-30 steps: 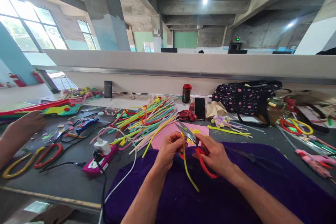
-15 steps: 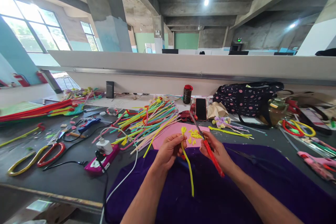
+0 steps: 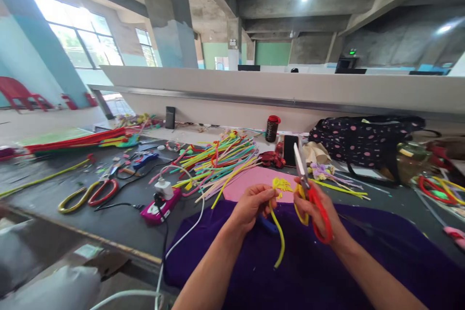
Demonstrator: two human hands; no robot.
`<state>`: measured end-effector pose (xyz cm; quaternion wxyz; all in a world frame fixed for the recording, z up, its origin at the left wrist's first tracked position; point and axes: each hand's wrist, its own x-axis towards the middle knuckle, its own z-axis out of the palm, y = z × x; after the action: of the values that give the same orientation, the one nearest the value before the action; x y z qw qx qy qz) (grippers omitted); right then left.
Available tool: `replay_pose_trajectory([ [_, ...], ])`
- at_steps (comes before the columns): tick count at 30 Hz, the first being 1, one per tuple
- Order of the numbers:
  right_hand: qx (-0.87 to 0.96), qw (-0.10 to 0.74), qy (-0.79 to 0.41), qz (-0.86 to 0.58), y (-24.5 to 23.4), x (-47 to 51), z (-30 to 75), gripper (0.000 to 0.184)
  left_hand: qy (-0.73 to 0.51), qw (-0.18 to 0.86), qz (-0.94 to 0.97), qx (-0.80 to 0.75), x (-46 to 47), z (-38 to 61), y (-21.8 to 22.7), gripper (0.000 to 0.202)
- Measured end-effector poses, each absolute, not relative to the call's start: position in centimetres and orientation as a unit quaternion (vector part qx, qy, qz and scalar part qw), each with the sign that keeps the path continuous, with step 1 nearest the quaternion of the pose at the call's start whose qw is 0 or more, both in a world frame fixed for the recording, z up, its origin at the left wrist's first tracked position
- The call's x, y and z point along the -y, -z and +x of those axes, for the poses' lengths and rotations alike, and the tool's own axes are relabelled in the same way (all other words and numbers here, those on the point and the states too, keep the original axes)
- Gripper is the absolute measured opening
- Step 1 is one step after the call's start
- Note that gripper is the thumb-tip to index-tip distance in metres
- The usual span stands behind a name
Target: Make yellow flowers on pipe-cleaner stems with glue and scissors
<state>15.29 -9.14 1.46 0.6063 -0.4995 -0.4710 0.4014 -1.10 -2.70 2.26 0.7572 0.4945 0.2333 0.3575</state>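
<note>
My left hand (image 3: 252,207) is closed, pinching a yellow pipe cleaner (image 3: 281,242) near its looped top. The rest of its length hangs down over a dark purple cloth (image 3: 290,281). To the right, my right hand (image 3: 329,210) grips scissors (image 3: 301,164) with one red and one yellow handle. Their blades point up and away, apart from the pipe cleaner; whether the blades are parted is hard to see. Behind my fingers, short yellow pieces (image 3: 286,185) lie on a pink sheet (image 3: 247,184).
Many coloured pipe cleaners (image 3: 218,164) are heaped beyond my left hand. At left are a magenta power strip (image 3: 156,210) with cables and a second pair of scissors (image 3: 103,191). A phone (image 3: 290,147), a dark bottle (image 3: 272,128) and a patterned bag (image 3: 359,143) stand farther back.
The view has swung left, so the table appears farther right. The scissors have turned from lying slanted to pointing upward, with both handles showing. My left hand keeps its pinch on the pipe cleaner.
</note>
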Motion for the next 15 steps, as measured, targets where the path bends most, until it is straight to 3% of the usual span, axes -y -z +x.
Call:
replay_pose_trajectory([
  [7, 0.473, 0.621, -0.404, -0.476, -1.6, 9.5, 15.4, 0.053, -0.309, 0.768, 0.512, -0.228, 3.3, -0.3, -1.5, 0.025],
  [15, 0.474, 0.6, -0.41, -0.497, -0.4, 9.2, 15.2, 0.048, -0.406, 0.828, 0.365, -0.129, 2.4, -1.9, -2.5, 0.022],
])
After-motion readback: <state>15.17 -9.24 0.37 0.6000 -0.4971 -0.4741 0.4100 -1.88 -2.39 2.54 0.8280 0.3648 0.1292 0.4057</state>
